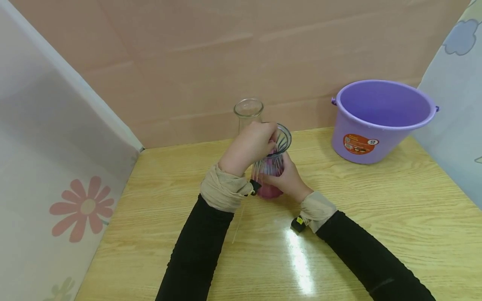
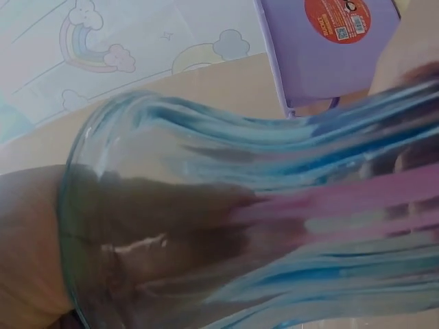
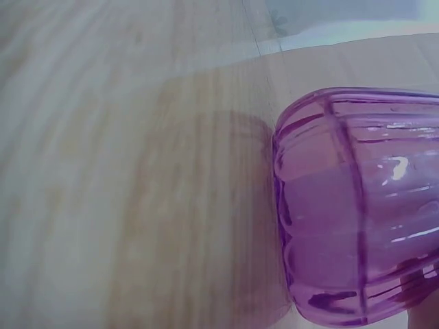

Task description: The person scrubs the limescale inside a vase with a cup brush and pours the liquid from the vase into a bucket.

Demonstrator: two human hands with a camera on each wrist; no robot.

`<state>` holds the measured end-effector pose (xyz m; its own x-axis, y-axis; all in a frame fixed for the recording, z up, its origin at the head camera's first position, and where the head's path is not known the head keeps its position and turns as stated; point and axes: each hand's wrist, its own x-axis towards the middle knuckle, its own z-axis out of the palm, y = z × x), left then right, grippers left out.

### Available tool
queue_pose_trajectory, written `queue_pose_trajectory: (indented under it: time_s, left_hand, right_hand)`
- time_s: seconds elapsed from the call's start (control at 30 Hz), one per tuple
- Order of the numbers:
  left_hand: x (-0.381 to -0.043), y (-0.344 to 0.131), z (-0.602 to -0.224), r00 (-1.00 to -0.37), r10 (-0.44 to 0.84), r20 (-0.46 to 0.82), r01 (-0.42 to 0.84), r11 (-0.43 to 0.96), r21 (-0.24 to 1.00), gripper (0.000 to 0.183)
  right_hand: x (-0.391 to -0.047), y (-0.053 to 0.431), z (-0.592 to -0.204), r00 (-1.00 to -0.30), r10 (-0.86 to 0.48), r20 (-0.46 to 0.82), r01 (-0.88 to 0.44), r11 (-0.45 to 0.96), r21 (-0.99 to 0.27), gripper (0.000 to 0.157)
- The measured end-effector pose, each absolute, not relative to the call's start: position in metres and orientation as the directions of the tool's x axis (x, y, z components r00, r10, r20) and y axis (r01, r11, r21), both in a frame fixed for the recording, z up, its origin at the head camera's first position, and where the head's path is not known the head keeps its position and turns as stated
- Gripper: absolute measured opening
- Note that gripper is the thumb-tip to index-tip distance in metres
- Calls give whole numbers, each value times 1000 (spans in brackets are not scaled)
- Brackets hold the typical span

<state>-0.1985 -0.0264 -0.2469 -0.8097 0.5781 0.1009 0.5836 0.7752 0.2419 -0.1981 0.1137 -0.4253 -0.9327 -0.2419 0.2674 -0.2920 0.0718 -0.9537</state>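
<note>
A ribbed glass vase (image 1: 270, 192), bluish at its flared rim and pink-purple at the base, stands on the wooden table. My left hand (image 1: 251, 146) reaches over the rim with its fingers bent down into the mouth. Inside the neck, at those fingers, a pink thing (image 2: 329, 205) shows through the glass, and I cannot tell its kind. Low on its right side, my right hand (image 1: 290, 179) grips the vase, thumb and fingers round the body. The vase's purple base (image 3: 322, 212) fills the right of the right wrist view.
Behind my left hand rises a second, clear glass vase (image 1: 248, 108), its lower part hidden. A purple bucket (image 1: 339, 129) with an orange label stands at the back right. Printed white panels flank the table (image 1: 165, 175), and a pinkish-brown sheet hangs at the back.
</note>
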Motion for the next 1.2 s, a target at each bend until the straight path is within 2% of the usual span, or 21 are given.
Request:
queue_pose_trajectory:
  time_s: [0.4, 0.67, 0.8, 1.0, 1.2]
  left_hand:
    - [-200, -28, -247, -789, 607, 91, 605, 744, 282, 9]
    - [-199, -26, -249, -819, 568, 82, 566, 774, 285, 6]
    - [-198, -23, -248, -830, 552, 79, 551, 791, 265, 6]
    - [-195, -19, -246, -841, 536, 73, 540, 826, 164, 13]
    - [-194, -20, -246, -844, 530, 77, 534, 820, 205, 6]
  right_hand:
    - [-199, 116, -428, -925, -258, 277, -303, 64, -951, 81]
    - [-200, 115, -428, -922, -264, 284, -309, 57, -949, 80]
    - [-200, 115, -427, -927, -247, 283, -308, 71, -949, 82]
    - [-201, 114, -430, -931, -235, 279, -306, 87, -948, 83]
    - [-200, 114, -430, -935, -223, 277, -303, 95, -948, 85]
